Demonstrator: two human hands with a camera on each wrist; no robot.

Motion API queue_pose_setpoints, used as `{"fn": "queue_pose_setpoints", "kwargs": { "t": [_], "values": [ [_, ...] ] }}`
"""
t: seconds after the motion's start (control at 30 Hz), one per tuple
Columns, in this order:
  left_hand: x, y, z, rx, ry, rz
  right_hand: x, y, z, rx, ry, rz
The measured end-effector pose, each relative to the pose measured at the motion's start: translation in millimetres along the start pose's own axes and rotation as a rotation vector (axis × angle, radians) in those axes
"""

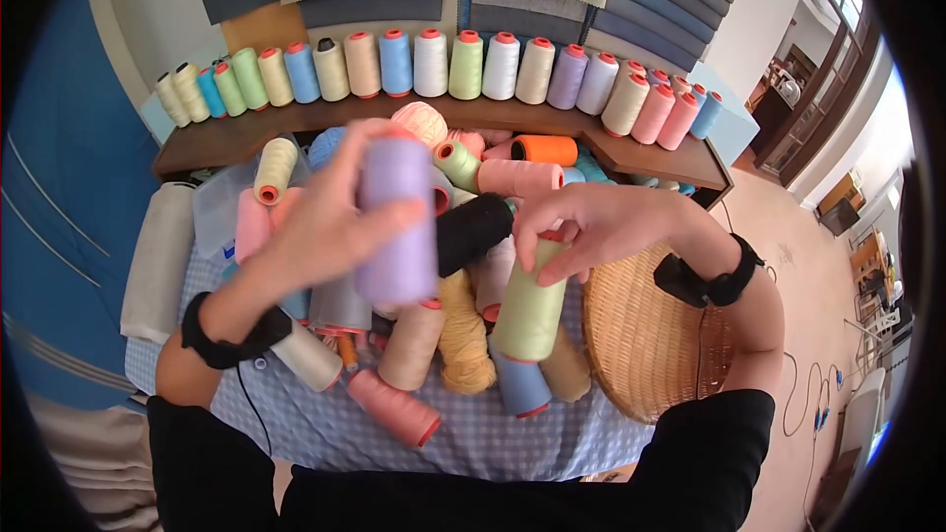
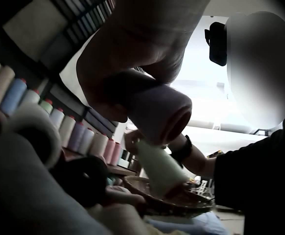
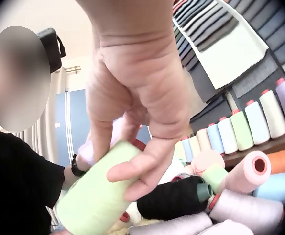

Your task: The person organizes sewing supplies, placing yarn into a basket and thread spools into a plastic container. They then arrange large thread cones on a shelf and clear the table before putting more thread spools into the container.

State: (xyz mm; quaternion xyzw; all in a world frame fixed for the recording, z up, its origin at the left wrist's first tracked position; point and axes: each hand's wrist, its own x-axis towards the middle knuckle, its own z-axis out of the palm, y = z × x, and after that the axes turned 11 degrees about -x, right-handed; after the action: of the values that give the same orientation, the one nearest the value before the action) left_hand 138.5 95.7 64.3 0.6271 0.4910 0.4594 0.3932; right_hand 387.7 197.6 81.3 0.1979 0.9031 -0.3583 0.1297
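My left hand (image 1: 340, 217) grips a lilac cone of thread (image 1: 396, 222), held upright above the pile and slightly blurred. In the left wrist view the lilac cone (image 2: 157, 110) shows its red base rim. My right hand (image 1: 601, 227) pinches the top of a pale green cone (image 1: 532, 310), which hangs a little tilted over the pile's right side. The right wrist view shows fingers and thumb round the upper end of the green cone (image 3: 98, 191). The two cones are apart. Between them lies a black cone (image 1: 475, 234).
A row of coloured cones (image 1: 431, 64) stands on a brown shelf (image 1: 335, 116) behind the pile. A wicker basket (image 1: 641, 335) is at the right, a grey roll (image 1: 158, 261) at the left. Yellow yarn (image 1: 465, 335) and several cones lie on the checked cloth (image 1: 315, 433).
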Motion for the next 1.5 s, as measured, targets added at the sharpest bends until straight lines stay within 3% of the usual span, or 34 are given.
{"fn": "queue_pose_setpoints", "kwargs": {
  "t": [0.03, 0.07, 0.13, 0.17, 0.23, 0.27, 0.3, 0.33, 0.37, 0.43, 0.47, 0.5, 0.57, 0.6, 0.67, 0.73, 0.8, 0.83, 0.9, 0.93, 0.97, 1.03, 1.07, 1.13, 1.23, 1.3, 1.37, 1.43, 1.5],
  "values": [
    [3.0, -2.8, -12.5, 0.049, 0.092, 0.063, 2.0, -4.8, 2.2, 0.175, -0.100, 0.057],
    [4.5, -6.1, -25.3, 0.050, 0.091, 0.064, 6.0, -5.2, 6.0, 0.176, -0.099, 0.056],
    [8.2, -14.4, -49.2, 0.190, 0.182, -0.015, 17.1, 2.0, 17.3, 0.166, -0.048, -0.209],
    [10.2, -19.2, -57.9, 0.196, 0.163, -0.007, 25.5, 8.8, 23.3, -0.160, 0.136, -0.447],
    [11.1, -34.6, -70.6, 0.508, 0.335, -0.055, 28.9, 11.7, 35.9, -0.278, 0.255, -0.405],
    [9.6, -50.9, -77.7, 0.510, 0.319, -0.046, 29.5, 11.5, 39.1, -0.404, 0.350, -0.374],
    [8.0, -70.4, -84.8, 0.698, 0.260, 0.074, 27.3, 7.6, 33.5, -0.366, 0.287, -0.332],
    [5.8, -80.1, -87.1, 0.883, 0.204, 0.198, 26.9, 13.5, 24.2, -0.432, 0.338, -0.281],
    [-0.2, -62.1, -72.4, 0.862, 0.172, 0.091, 26.0, 21.6, 11.1, -0.496, 0.385, -0.230],
    [-3.0, -51.2, -63.6, 0.826, 0.181, 0.075, 5.0, 43.1, -36.8, -0.361, 0.543, 0.090],
    [-3.2, -50.2, -62.3, 0.790, 0.194, 0.049, -5.2, 42.4, -54.3, -0.563, 0.708, 0.478],
    [-3.3, -51.5, -63.8, 0.786, 0.194, 0.051, -15.1, 68.1, -79.1, -0.499, 0.791, 0.722],
    [-4.8, -54.4, -68.2, 0.767, 0.219, 0.127, -34.0, 133.3, -104.0, -0.908, 0.983, 0.946],
    [-6.1, -49.4, -66.2, 0.766, 0.226, 0.127, -41.2, 154.1, -108.7, -0.914, 0.985, 0.940],
    [-8.4, -33.8, -61.7, 0.626, 0.151, -0.268, -48.9, 190.3, -115.9, -0.820, 0.905, 0.855],
    [-11.7, -40.0, -65.5, 0.621, 0.132, -0.238, -42.0, 204.9, -121.1, -0.684, 0.899, 0.797],
    [-15.3, -45.6, -65.8, 0.606, 0.112, -0.221, -28.8, 184.1, -115.7, -0.736, 0.829, 0.982],
    [-15.2, -46.4, -65.9, 0.635, 0.091, -0.215, -22.2, 206.1, -120.1, -0.801, 0.838, 1.012],
    [-16.7, -48.8, -66.8, 0.662, 0.088, -0.230, -18.4, 206.4, -117.0, -0.801, 0.868, 1.046],
    [-18.0, -50.9, -67.5, 0.672, 0.086, -0.157, -11.8, 203.7, -117.5, -0.802, 0.913, 1.082],
    [-20.8, -52.0, -69.6, 0.683, 0.091, -0.086, -12.7, 211.5, -119.1, -0.810, 0.888, 1.065],
    [-27.2, -52.0, -74.4, 0.678, 0.134, -0.107, -16.7, 210.3, -128.3, -0.731, 0.787, 1.047],
    [-28.5, -50.8, -75.3, 0.669, 0.140, -0.100, -15.4, 204.3, -123.6, -0.827, 0.846, 1.020],
    [-32.3, -40.0, -77.7, 0.668, 0.152, -0.169, -12.7, 181.8, -114.2, -0.808, 0.914, 0.990],
    [-30.8, -38.0, -85.6, 0.652, 0.130, -0.080, -10.5, 121.5, -105.4, -0.803, 0.828, 1.044],
    [-20.0, -24.6, -80.6, 0.556, 0.112, -0.078, -0.6, 48.1, -83.7, -0.722, 0.985, 0.823],
    [-5.6, -17.6, -62.8, 0.465, 0.072, -0.077, 9.4, 18.5, -72.6, -0.680, 1.052, 0.482],
    [12.6, -11.7, -40.8, 0.237, 0.082, 0.284, 29.0, -11.2, -55.2, -0.550, 1.093, 0.204],
    [38.9, -14.6, -30.7, 0.168, 0.006, 0.255, 46.8, -40.2, -41.1, -0.487, 1.000, 0.083]
  ]
}}
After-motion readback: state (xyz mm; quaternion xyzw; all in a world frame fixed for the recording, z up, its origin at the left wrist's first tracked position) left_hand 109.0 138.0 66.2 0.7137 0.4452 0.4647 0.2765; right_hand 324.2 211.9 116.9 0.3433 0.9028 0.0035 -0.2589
